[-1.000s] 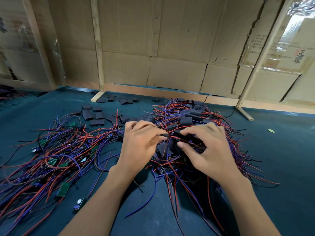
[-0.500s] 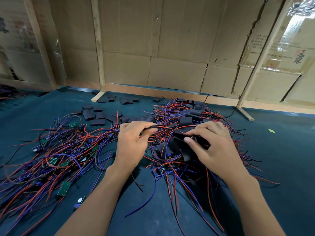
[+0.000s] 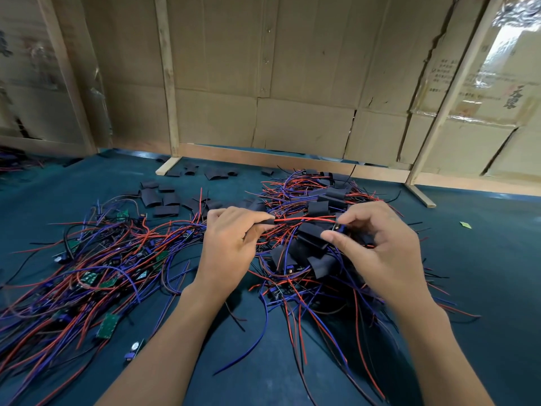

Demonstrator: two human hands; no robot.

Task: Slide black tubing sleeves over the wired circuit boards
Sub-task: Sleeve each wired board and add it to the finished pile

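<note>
left hand: pinches flat black tubing sleeve, threaded on red wire
right hand: pinches what looks like small wired circuit board, above desk
step tip: keep wire taut, ease sleeve rightward, squarely over board

Two hands, two wire heaps, over ten loose sleeves.

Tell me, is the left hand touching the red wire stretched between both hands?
Touching. In the head view the left hand pinches a black sleeve from which the red wire emerges.
</note>
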